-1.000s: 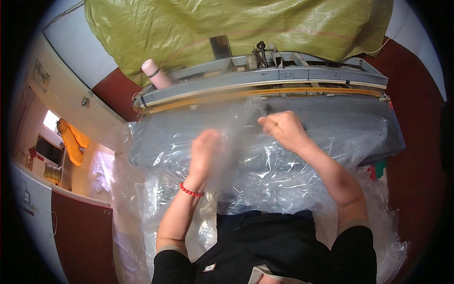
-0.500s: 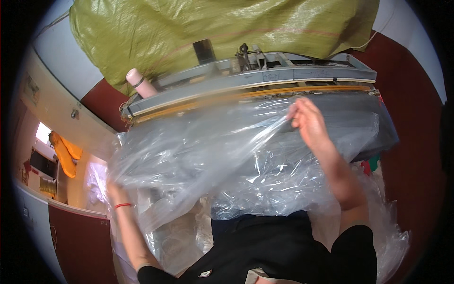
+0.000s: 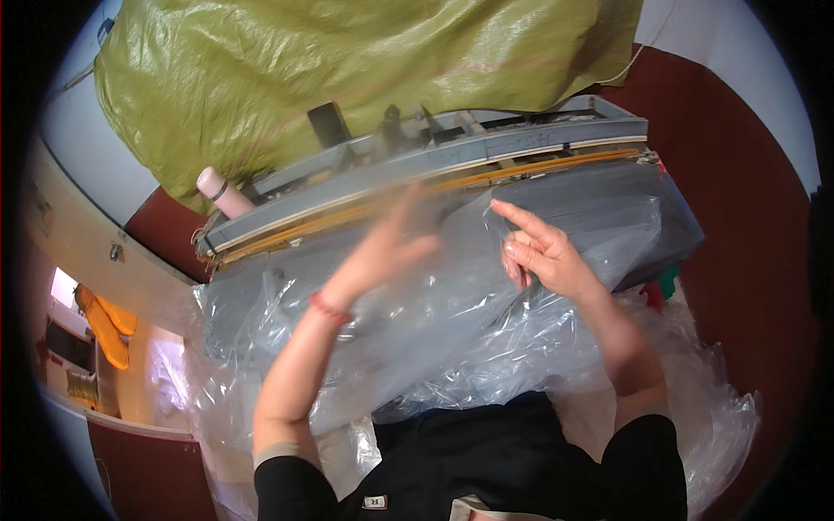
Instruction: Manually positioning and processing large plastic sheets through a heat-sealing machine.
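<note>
Wrinkled clear plastic film (image 3: 443,330) covers a dark grey surface (image 3: 573,195) and hangs down in front of me. My right hand (image 3: 552,260) is over the film at centre right, its index finger stretched out. Its thumb and other fingers are pinched together on a fold of the film. Smeared by motion, my left hand (image 3: 387,252) is above the film at centre left. Its fingers and thumb look spread, with nothing seen between them. A red band (image 3: 330,310) circles that wrist.
Beyond the film runs a long grey metal frame (image 3: 417,158) with an orange strip (image 3: 486,178) along it. A pink bottle (image 3: 224,193) and a dark phone-like slab (image 3: 327,125) are there, before a yellow-green woven sheet (image 3: 365,61). Orange slippers (image 3: 104,326) are at left.
My left hand has left the film's left edge and swung up and right toward the middle. My right hand has shifted slightly left and lower. The lifted film has sunk, and the view has shifted.
</note>
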Tool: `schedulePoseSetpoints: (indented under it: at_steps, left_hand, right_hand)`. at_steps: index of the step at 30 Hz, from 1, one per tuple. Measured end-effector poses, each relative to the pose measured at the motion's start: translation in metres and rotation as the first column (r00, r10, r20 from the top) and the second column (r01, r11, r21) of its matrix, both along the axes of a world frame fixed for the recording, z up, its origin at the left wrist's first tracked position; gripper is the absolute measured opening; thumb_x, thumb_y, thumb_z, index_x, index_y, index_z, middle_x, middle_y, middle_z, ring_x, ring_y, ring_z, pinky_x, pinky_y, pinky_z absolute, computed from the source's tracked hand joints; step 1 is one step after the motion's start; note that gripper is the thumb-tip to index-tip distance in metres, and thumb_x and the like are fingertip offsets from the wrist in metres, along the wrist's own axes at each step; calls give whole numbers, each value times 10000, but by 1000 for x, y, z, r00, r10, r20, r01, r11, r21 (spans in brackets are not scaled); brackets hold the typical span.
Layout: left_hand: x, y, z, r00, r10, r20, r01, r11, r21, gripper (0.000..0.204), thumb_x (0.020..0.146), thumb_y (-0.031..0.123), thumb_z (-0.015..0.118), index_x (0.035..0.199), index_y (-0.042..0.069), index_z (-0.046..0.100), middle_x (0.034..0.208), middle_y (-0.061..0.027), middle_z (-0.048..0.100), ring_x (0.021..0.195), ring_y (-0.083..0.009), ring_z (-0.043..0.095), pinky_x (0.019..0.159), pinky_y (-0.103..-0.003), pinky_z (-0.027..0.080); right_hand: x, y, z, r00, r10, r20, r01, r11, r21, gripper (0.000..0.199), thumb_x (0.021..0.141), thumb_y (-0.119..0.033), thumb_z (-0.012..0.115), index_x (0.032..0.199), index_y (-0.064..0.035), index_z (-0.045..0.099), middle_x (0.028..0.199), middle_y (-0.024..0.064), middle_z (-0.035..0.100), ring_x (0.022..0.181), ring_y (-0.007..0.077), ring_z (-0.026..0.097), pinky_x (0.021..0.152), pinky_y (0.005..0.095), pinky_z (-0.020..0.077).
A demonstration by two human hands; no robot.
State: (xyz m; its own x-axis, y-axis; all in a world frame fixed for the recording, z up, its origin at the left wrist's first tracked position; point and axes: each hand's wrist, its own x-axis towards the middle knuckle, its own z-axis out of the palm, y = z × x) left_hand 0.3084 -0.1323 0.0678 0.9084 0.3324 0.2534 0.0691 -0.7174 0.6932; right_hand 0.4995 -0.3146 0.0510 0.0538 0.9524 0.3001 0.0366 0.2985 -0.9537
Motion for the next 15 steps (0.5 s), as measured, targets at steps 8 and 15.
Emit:
schedulePoseSetpoints:
  at_steps: [8,15]
  left_hand:
    - [105,-28,-27,984,-179,7,116,606,-787,313,789,189,642,1031,17,543,780,6,542,679,-64,514,654,-196,397]
    - [120,-49,-11,992,-100,71,123,798,-590,340,780,43,630,1102,54,521,737,62,515,635,-12,442,592,-159,372]
  right_hand:
    - [47,-65,-27,977,-214,7,213,966,-148,480,881,-50,404,1341,-106,283,668,17,527,568,69,517,500,185,400]
    - [77,-39,-54,876,-466,126,470,883,-8,423,847,-119,533,1242,-32,411,802,39,576,683,66,533,578,195,413]
